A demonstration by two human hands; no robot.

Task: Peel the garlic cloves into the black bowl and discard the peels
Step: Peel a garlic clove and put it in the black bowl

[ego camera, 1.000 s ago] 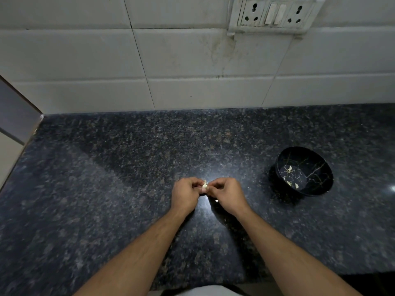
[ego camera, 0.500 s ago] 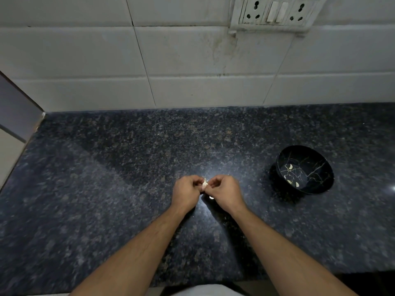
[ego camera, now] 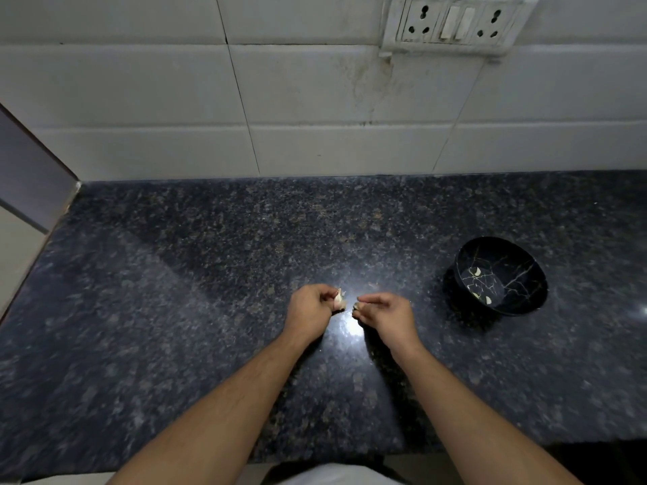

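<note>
My left hand (ego camera: 310,311) pinches a pale garlic clove (ego camera: 339,300) just above the dark granite counter (ego camera: 175,327). A small gap separates it from my right hand (ego camera: 383,315), whose fingertips pinch a small pale scrap, a bit of peel (ego camera: 356,305). The black bowl (ego camera: 525,299) with thin gold veins stands on the counter to the right of my right hand, apart from it. A few pale peeled cloves (ego camera: 476,273) lie on its bottom.
A white tiled wall (ego camera: 315,99) rises behind the counter, with a socket and switch panel (ego camera: 451,24) at the top right. A grey panel (ego camera: 28,176) borders the counter's left side. The counter's front edge runs just below my forearms.
My hands were pressed together on the clove; now they have drawn apart, the left keeping the clove, the right coming away with a bit of peel.
</note>
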